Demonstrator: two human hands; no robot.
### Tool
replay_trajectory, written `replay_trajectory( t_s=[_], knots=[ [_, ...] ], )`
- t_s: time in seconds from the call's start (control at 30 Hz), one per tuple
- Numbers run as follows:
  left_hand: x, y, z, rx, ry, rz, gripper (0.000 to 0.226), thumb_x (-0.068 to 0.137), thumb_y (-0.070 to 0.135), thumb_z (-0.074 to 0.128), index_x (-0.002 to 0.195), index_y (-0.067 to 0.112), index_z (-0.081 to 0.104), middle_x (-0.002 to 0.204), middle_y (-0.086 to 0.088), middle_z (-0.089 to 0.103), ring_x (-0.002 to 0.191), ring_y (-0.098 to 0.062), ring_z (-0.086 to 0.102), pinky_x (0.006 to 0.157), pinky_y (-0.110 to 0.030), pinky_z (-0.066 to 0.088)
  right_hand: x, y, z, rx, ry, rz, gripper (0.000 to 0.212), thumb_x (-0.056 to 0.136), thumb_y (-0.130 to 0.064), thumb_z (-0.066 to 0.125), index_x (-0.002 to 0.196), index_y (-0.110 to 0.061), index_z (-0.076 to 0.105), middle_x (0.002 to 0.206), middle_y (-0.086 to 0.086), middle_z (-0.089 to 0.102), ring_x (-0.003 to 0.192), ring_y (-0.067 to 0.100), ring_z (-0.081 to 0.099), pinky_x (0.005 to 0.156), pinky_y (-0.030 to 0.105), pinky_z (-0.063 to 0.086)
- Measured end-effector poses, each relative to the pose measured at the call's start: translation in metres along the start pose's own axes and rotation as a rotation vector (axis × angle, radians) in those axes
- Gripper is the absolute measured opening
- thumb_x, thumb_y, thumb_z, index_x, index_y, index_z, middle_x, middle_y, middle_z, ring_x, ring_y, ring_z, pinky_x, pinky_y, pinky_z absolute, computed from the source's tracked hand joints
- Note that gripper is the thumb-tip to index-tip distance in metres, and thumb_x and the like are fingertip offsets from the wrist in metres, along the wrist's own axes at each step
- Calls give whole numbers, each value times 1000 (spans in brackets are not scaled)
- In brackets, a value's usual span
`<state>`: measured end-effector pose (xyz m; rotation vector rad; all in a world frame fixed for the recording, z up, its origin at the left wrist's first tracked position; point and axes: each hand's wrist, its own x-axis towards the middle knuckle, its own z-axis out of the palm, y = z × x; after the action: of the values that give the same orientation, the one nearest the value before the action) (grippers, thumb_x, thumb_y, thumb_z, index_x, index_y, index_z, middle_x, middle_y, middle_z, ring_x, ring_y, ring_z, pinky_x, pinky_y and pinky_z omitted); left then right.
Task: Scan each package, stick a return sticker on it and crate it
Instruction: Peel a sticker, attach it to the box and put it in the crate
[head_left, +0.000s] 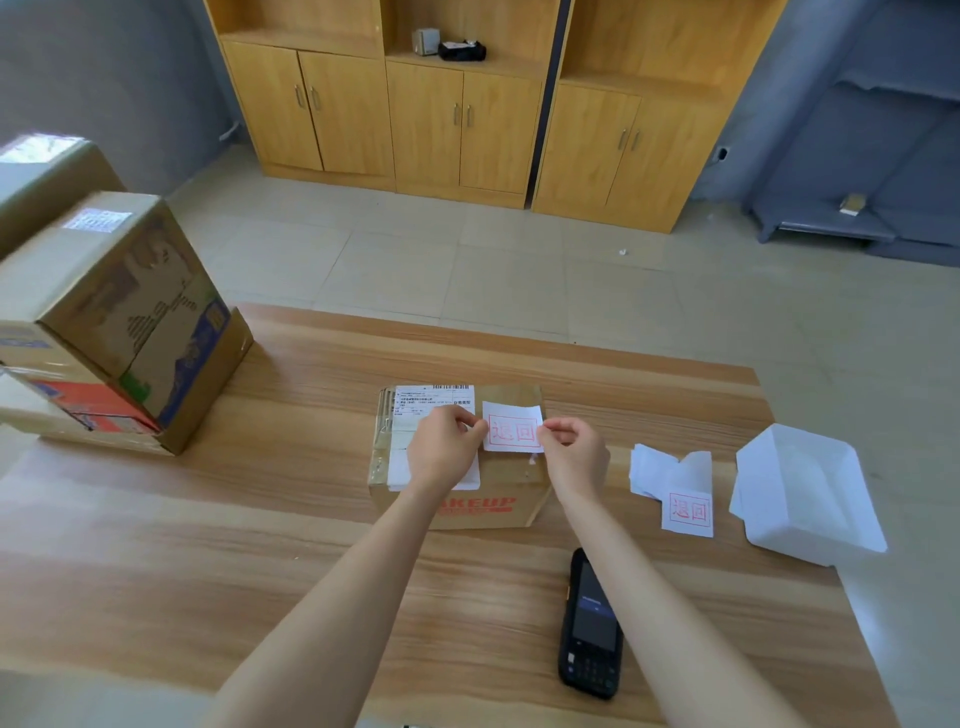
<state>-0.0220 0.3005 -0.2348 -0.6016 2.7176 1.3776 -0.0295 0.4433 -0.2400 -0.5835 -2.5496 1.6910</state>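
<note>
A small cardboard package (524, 493) with red print on its front and a shipping label on top sits mid-table. Above its top hangs a white return sticker (513, 426) with a red stamp. My left hand (441, 449) pinches the sticker's left edge, and my right hand (574, 449) pinches its right edge. A black handheld scanner (592, 626) lies on the table near my right forearm. Another return sticker (688, 512) lies to the right among loose white backing papers.
A stack of larger cardboard boxes (119, 322) stands at the table's left end. A white open tray or envelope (810, 493) lies at the right edge. Beyond the wooden table (260, 519) are a tiled floor and wooden cabinets (457, 114).
</note>
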Motion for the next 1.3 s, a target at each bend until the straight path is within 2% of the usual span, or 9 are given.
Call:
replay_trajectory(
  t_s=[0.33,0.63,0.8,0.9,0.97,1.1,1.17,1.23,1.3],
  knots=[
    [1,4,0,108,-10,4,12,85,24,59,83,15,67,59,7,54,58,-13,50,47,-21,30,4,2,3,-330,10,-153,4,86,-20,63,89,-22,62,72,-15,55,74,8,53,52,22,34],
    [-2,9,0,294,22,42,17,90,29,59,95,14,57,80,0,58,71,-20,54,57,-27,36,12,7,-2,-500,-27,-157,13,87,-34,61,94,-23,62,103,-3,55,100,17,52,75,30,43],
    [-7,13,5,545,176,265,22,96,23,49,114,12,51,111,-3,55,100,-22,50,75,-28,38,7,4,-3,-394,14,-387,24,99,-23,42,111,-14,61,114,1,57,110,19,52,86,31,43],
    [-14,11,14,699,267,506,46,67,14,78,110,10,62,106,-7,62,96,-26,59,78,-30,48,-2,1,6,-511,-18,-636,48,99,-25,23,131,-5,54,136,8,54,127,24,48,103,33,36],
    [-19,8,20,708,238,596,61,56,12,84,113,4,66,112,-12,66,104,-32,64,83,-37,54,-7,4,13,-623,-50,-762,51,96,-22,24,133,-1,52,139,12,52,130,27,48,107,34,37],
    [-25,-1,25,736,128,600,73,73,17,73,138,1,44,142,-15,46,135,-33,40,108,-45,37,-13,12,20,-749,-151,-793,52,94,-20,26,137,0,46,144,13,46,135,25,41,110,39,34],
    [-29,-4,24,775,44,568,72,91,19,54,149,3,15,157,-15,17,146,-31,10,118,-41,12,-12,17,21,-771,-203,-778,53,94,-21,23,138,1,44,145,14,44,135,27,40,110,44,35],
    [-27,-10,25,803,-14,534,67,99,19,37,150,8,-6,159,-10,-6,146,-27,-12,118,-37,-6,-12,20,22,-767,-272,-764,58,95,-25,14,144,0,35,151,12,33,141,26,29,115,42,28],
    [-27,-13,26,815,-19,509,67,100,19,34,150,10,-10,159,-8,-9,146,-26,-15,117,-36,-10,-11,21,22,-768,-327,-770,55,100,-25,11,150,-4,20,157,8,18,147,21,13,120,34,13]
  ],
)
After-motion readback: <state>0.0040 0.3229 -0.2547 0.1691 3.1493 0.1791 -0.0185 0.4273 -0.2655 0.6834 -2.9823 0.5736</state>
